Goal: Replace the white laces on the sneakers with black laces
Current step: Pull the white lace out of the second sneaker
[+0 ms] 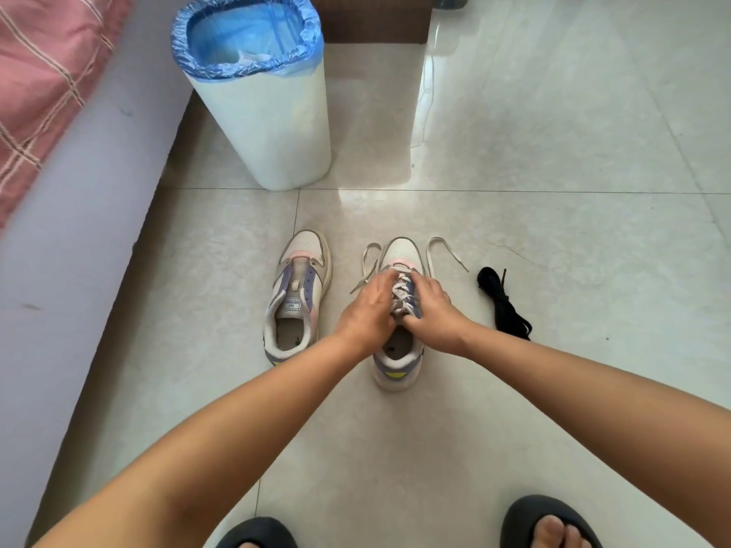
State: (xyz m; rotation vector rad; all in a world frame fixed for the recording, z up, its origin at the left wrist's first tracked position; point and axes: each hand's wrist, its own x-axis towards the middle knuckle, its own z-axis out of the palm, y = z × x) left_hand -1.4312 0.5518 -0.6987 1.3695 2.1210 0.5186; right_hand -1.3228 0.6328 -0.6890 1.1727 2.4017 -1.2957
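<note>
From the head camera, the right sneaker [397,310] stands on the tiled floor [553,231]. Both hands are on it. The left hand [366,310] and the right hand [429,306] have bent fingers that seem to pinch the white lace [401,290] over the tongue.

To do this well, loosen each cross a little, then pull the lace out hole by hole. Do not yank.

The shoe is cream with purple sides and a pink toe band. Left of it stands the other sneaker [296,294], with no lace. The black laces [504,306] lie in a bunch to its right.
</note>
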